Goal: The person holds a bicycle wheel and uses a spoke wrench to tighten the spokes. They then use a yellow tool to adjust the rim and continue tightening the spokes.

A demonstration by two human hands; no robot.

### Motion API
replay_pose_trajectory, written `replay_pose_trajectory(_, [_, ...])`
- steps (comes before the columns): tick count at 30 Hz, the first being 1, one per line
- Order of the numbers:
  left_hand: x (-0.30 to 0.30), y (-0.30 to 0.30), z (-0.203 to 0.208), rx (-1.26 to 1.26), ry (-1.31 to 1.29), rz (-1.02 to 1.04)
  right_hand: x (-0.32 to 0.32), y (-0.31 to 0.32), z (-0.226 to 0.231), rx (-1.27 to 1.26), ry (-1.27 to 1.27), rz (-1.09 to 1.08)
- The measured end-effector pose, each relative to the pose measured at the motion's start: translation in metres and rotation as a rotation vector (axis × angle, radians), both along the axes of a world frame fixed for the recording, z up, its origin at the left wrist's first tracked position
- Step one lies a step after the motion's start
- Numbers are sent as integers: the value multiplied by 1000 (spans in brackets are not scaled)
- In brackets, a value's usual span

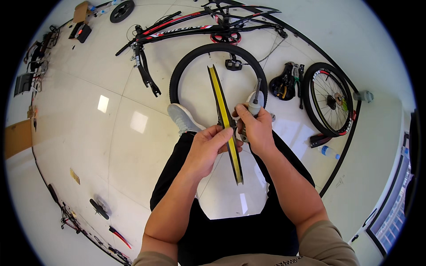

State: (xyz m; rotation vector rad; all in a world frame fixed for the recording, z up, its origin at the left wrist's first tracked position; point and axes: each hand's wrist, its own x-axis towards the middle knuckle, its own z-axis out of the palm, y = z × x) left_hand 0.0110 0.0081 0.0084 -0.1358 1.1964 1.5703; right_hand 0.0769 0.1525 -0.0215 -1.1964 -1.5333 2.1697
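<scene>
My left hand [208,148] is wrapped round a bare bicycle wheel rim [222,104], which stands nearly edge-on to me with yellow rim tape along its channel. My thumb presses on the tape. At the rim's right side, close to the hub, my right hand [256,128] grips a screwdriver-like tool [254,106] with a grey handle, its metal shaft pointing up and away. Below those fingers shows a small metal part [243,135] whose kind I cannot make out. Beyond the rim a black tyre [176,73] lies flat on the floor around a pedal [233,63].
A black and red bicycle frame [177,32] lies at the far side. Rightward are a saddle [281,88], pliers [296,75], a wheel with its tyre [306,102] and a water bottle [329,152]. Boxes [81,12] stand far left; a small black part [98,208] lies near left.
</scene>
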Motion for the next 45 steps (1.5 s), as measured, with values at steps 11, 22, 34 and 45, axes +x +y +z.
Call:
replay_pose_trajectory(11, [-13,-26,8,46,399,-772,-4,2,5,-255,20,9])
replay_pose_trajectory(22, [-31,-37,12,14,497,-903,0,6,21,-302,-70,362])
replay_pose_trajectory(34, [-36,-16,-29,-113,185,184,9,-30,29,-147,-135,424])
replay_pose_trajectory(45, [-35,-18,-24,5,106,121,16,-39,36,-66,-151,442])
